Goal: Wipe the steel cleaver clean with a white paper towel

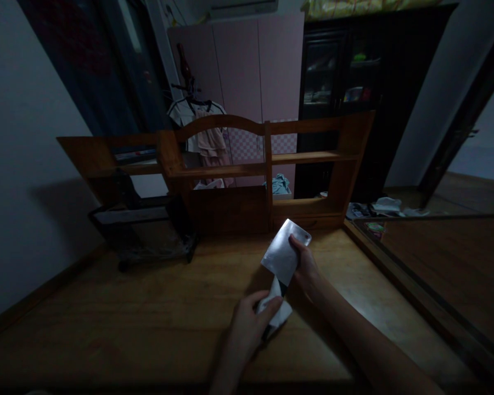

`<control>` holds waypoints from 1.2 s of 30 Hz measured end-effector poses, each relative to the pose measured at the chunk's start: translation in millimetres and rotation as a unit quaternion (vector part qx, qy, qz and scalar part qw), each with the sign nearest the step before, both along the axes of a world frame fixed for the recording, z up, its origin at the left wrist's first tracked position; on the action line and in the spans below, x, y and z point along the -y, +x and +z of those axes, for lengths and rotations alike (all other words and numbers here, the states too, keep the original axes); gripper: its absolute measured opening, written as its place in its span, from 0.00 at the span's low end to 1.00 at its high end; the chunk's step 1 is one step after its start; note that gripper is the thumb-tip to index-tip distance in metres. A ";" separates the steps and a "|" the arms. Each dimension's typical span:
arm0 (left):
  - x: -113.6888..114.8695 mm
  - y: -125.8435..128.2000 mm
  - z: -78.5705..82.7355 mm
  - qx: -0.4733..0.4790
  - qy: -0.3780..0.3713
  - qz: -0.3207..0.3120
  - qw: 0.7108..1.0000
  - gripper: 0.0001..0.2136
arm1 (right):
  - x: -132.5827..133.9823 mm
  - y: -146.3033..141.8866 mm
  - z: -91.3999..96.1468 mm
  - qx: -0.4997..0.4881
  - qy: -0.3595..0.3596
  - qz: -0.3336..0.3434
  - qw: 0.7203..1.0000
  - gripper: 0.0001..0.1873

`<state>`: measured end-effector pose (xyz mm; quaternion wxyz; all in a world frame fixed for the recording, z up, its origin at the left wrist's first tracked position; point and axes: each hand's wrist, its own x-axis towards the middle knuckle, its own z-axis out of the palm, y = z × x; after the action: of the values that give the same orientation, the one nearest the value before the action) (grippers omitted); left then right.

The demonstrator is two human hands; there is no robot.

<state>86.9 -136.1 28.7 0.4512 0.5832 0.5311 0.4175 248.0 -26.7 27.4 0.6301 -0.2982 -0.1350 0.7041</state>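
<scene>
A cleaver with a broad shiny blade and a dark handle is held above the wooden surface, its blade pointing away from me. My right hand grips the blade along its right edge, with the thumb lying on the flat face. Around the handle, my left hand is closed on a folded white cloth or tissue; I cannot tell which. The cloth covers much of the handle, and dark parts of it show above and below.
Behind the hands stands a wooden shelf unit. A dark-framed rack sits on the left, near the wall. To the right, a raised wooden edge borders the surface. Pink wardrobes and a dark cabinet are farther back.
</scene>
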 end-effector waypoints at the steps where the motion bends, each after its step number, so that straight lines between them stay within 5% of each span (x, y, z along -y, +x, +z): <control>1: -0.4 1.5 1.9 0.000 -0.002 0.000 1.000 0.21 | 0.2 0.0 0.5 -0.004 0.002 0.004 1.000 0.09; 8: 4.0 2.6 5.1 -0.017 -0.022 -0.023 0.999 0.21 | -1.3 4.2 -0.7 -0.032 0.038 0.009 0.999 0.09; 25: 25.7 -33.4 -8.1 0.069 -0.068 0.068 0.993 0.25 | -6.8 7.8 -4.4 -0.036 0.028 -0.051 0.998 0.11; 31: 23.6 -28.0 -14.3 0.087 -0.039 0.157 0.983 0.25 | -9.1 8.8 -6.9 -0.040 0.045 -0.054 0.997 0.11; 36: 27.0 -21.7 -15.6 -0.008 -0.035 0.202 0.979 0.21 | -8.6 6.7 -6.8 -0.044 0.060 -0.061 0.995 0.12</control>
<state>65.2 -163.2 13.0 0.3734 0.4510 0.6557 0.4766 254.8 -18.1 20.6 0.6942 -0.2362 -0.1305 0.6673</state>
